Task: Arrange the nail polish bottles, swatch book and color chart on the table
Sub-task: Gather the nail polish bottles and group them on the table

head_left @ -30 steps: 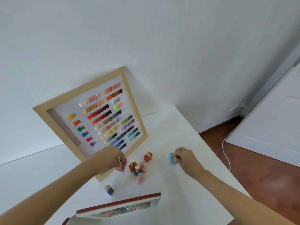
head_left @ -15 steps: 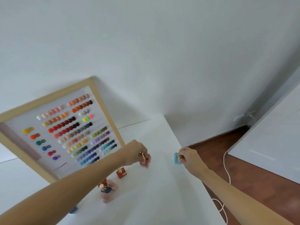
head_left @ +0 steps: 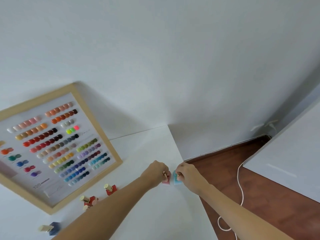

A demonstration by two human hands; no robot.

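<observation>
Head view shows a white table (head_left: 152, 213) pushed into a corner of white wall (head_left: 173, 58), its right edge dropping to a brown wood floor (head_left: 233, 179) where a white cord (head_left: 239, 184) trails. The left hand (head_left: 155, 172) pinches the cap of a pink bottle (head_left: 166, 179); the right hand (head_left: 186, 172) pinches a light blue bottle (head_left: 177, 179). Both bottles stand side by side, nearly touching, close to the table's right edge. The framed color chart (head_left: 57, 146) leans against the wall at left; "128" is printed on it, smaller lettering blurred. Red bottles (head_left: 110, 188) and a dark blue bottle (head_left: 52, 228), which seems to lie on its side, sit near the chart. Bare tabletop stretches between the forearms.
</observation>
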